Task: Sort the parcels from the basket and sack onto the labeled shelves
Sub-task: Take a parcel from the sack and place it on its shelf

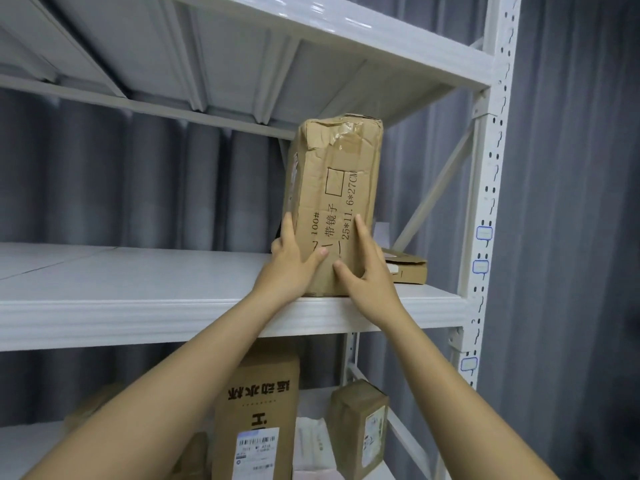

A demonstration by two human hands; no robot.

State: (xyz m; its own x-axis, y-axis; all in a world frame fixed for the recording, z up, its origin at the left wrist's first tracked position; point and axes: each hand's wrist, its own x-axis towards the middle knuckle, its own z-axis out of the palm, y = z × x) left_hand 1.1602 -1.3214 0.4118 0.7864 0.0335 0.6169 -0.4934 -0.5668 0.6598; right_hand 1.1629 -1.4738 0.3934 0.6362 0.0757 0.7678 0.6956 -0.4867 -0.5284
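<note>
A tall, creased brown cardboard parcel (334, 188) with black printed text stands upright near the front right of the middle white shelf (138, 303). My left hand (292, 258) lies flat against its lower left front, fingers straight and reaching up the left edge. My right hand (367, 268) presses on its lower right front with straight fingers and the thumb spread. A flat brown parcel (408, 268) lies on the same shelf just behind and right of the tall one. Neither the basket nor the sack is in view.
The lower shelf holds a large printed box (258, 410), a small brown box (360, 427), a white packet (311, 441) and another brown parcel (93, 407) at the left. Blue-edged labels (483, 233) sit on the right upright. Grey curtains hang behind.
</note>
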